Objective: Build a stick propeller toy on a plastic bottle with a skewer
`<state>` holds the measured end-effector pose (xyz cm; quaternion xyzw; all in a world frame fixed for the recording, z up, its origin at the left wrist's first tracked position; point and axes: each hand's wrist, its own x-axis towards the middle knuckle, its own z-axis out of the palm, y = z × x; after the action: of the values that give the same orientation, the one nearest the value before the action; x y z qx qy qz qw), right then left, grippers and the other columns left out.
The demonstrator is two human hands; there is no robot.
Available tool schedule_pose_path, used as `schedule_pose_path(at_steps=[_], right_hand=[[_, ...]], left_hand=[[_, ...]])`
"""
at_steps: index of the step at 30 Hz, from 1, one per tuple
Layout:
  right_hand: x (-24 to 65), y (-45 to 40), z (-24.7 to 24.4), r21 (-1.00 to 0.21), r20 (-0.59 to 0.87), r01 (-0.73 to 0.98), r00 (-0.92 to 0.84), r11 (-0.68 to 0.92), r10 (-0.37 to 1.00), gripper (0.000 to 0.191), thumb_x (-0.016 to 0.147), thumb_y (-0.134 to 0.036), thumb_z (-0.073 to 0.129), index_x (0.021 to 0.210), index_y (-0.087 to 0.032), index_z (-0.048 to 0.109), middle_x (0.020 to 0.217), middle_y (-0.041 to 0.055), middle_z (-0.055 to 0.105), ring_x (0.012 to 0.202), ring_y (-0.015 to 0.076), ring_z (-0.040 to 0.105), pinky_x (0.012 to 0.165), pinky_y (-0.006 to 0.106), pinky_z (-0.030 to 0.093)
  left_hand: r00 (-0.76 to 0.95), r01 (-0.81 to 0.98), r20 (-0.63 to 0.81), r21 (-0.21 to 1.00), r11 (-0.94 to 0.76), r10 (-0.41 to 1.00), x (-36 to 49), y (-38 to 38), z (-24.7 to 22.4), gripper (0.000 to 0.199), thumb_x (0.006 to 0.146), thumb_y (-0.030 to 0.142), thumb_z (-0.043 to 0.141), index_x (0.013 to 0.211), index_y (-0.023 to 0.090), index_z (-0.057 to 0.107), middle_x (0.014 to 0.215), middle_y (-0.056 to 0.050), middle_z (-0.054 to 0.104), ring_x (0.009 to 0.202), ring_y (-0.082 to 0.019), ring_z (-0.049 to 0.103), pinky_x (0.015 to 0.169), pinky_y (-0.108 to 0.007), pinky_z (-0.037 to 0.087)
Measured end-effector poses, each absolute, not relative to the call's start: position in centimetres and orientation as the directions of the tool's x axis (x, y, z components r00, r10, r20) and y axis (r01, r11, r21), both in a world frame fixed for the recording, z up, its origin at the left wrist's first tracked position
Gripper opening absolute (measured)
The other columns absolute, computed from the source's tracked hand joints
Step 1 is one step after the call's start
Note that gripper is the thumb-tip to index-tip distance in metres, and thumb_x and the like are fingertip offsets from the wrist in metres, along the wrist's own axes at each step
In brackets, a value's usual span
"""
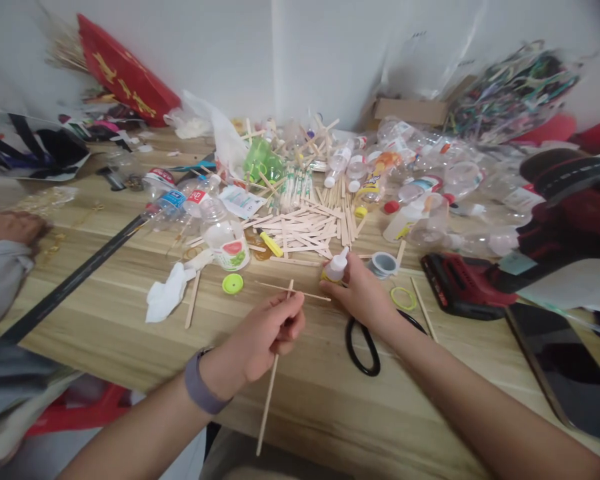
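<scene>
My left hand (265, 333) is closed on two thin wooden sticks that cross near my fingertips. The long stick (269, 407) runs down past my palm toward the table's front edge. Across its upper end lies a shorter stick (315, 296), pointing toward my right hand. My right hand (363, 293) has its fingers wrapped round a small white glue bottle (337, 262), nozzle up, among the things on the table. Below my right wrist is a black scissors-like handle loop (369, 371), partly hidden by my forearm. A grey spool (383, 265) sits just beyond that hand.
Loose wooden sticks (305, 230) and plastic bottles (225, 233) cover the back. A green lid (233, 284) and crumpled tissue (167, 293) lie left. At right are a red-black power tool (465, 287) and a phone (565, 367). Another person's hand (13, 228) rests far left.
</scene>
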<state>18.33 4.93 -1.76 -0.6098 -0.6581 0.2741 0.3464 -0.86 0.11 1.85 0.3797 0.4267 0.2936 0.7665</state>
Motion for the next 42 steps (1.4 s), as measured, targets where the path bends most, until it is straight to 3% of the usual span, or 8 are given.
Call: schedule_pose_path(at_steps=[9, 14, 19, 22, 27, 29, 33, 42], right_hand=[[20.1, 2.9, -2.6, -0.892, 0.137, 0.436, 0.005, 0.121, 0.991, 0.069, 0.071, -0.041, 0.074, 0.129, -0.02, 0.043, 0.136, 0.0194, 0.055, 0.124, 0.0321, 0.056, 0.104, 0.055, 0.043], [20.4, -2.3, -0.3, -0.842, 0.246, 0.527, 0.182, 0.117, 0.952, 0.041, 0.082, -0.051, 0.062, 0.111, -0.021, 0.058, 0.106, 0.0116, 0.067, 0.089, 0.0253, 0.066, 0.076, 0.042, 0.055], [17.2, -6.6, 0.2, -0.881, -0.168, 0.472, -0.347, 0.017, 0.923, 0.023, 0.084, -0.041, 0.062, 0.093, -0.02, 0.064, 0.061, -0.0021, 0.06, 0.051, 0.0124, 0.052, 0.046, 0.022, 0.037], [15.2, -7.0, -0.2, -0.892, -0.296, 0.447, -0.475, -0.063, 0.829, 0.019, 0.085, -0.033, 0.059, 0.072, -0.018, 0.058, 0.058, -0.003, 0.057, 0.05, 0.0094, 0.046, 0.045, 0.02, 0.029], [15.0, -6.2, 0.7, -0.935, -0.237, 0.351, -0.5, -0.055, 0.833, 0.032, 0.094, -0.027, 0.04, 0.065, -0.02, 0.051, 0.053, -0.003, 0.051, 0.048, 0.0101, 0.045, 0.044, 0.02, 0.03], [15.7, -5.9, 1.4, -0.946, -0.201, 0.322, -0.493, -0.037, 0.846, 0.033, 0.094, -0.03, 0.042, 0.064, -0.021, 0.052, 0.051, -0.0039, 0.047, 0.045, 0.0099, 0.042, 0.042, 0.02, 0.029], [17.1, -6.0, 1.6, -0.96, -0.19, 0.271, -0.442, -0.071, 0.877, 0.036, 0.096, -0.041, 0.043, 0.067, -0.022, 0.055, 0.051, -0.0054, 0.044, 0.037, 0.0082, 0.036, 0.037, 0.021, 0.024], [18.0, -6.7, -1.2, -0.906, -0.277, 0.41, -0.377, -0.108, 0.884, 0.054, 0.095, -0.061, 0.034, 0.066, -0.022, 0.057, 0.049, -0.0041, 0.041, 0.042, 0.0104, 0.038, 0.038, 0.021, 0.027]], left_hand=[[0.463, -0.17, -0.392, 0.841, 0.514, 0.795, 0.4, 0.4, 1.0, 0.066, 0.068, 0.077, 0.061, 0.054, 0.019, 0.033, 0.045, 0.009, 0.031, 0.04, -0.003, 0.019, 0.039, -0.021, 0.01], [0.438, -0.21, -0.376, 0.84, 0.5, 0.816, 0.7, 0.5, 1.0, 0.069, 0.069, 0.081, 0.056, 0.052, 0.02, 0.028, 0.042, 0.008, 0.031, 0.039, -0.004, 0.019, 0.039, -0.021, 0.011], [0.414, -0.387, -0.307, 0.793, 0.47, 0.857, 1.6, 0.4, 1.6, 0.067, 0.072, 0.079, 0.055, 0.056, 0.018, 0.035, 0.048, 0.007, 0.035, 0.044, -0.005, 0.02, 0.041, -0.019, 0.012], [0.421, -0.444, -0.313, 0.747, 0.495, 0.851, 2.1, 0.1, 2.0, 0.067, 0.075, 0.083, 0.043, 0.063, 0.017, 0.045, 0.054, 0.005, 0.042, 0.048, -0.007, 0.025, 0.044, -0.019, 0.02], [0.427, -0.399, -0.202, 0.833, 0.384, 0.881, 1.9, -1.0, 1.5, 0.094, 0.077, 0.088, 0.013, 0.092, 0.012, 0.067, 0.086, -0.009, 0.064, 0.083, -0.017, 0.055, 0.071, -0.027, 0.042], [0.417, -0.358, -0.178, 0.869, 0.341, 0.891, 1.4, -1.5, 1.0, 0.087, 0.08, 0.085, 0.019, 0.097, 0.014, 0.066, 0.09, -0.008, 0.064, 0.088, -0.019, 0.055, 0.076, -0.029, 0.041], [0.202, -0.129, -0.267, 0.946, 0.296, 0.942, 0.0, -2.2, 0.1, 0.046, 0.09, 0.054, 0.051, 0.062, 0.018, 0.049, 0.061, 0.003, 0.045, 0.062, -0.012, 0.04, 0.063, -0.026, 0.033], [-0.095, -0.149, -0.186, 0.974, 0.171, 0.978, -3.6, -2.7, -1.6, 0.052, 0.089, 0.048, 0.056, 0.05, 0.02, 0.036, 0.049, 0.006, 0.035, 0.05, -0.01, 0.028, 0.052, -0.027, 0.024]])
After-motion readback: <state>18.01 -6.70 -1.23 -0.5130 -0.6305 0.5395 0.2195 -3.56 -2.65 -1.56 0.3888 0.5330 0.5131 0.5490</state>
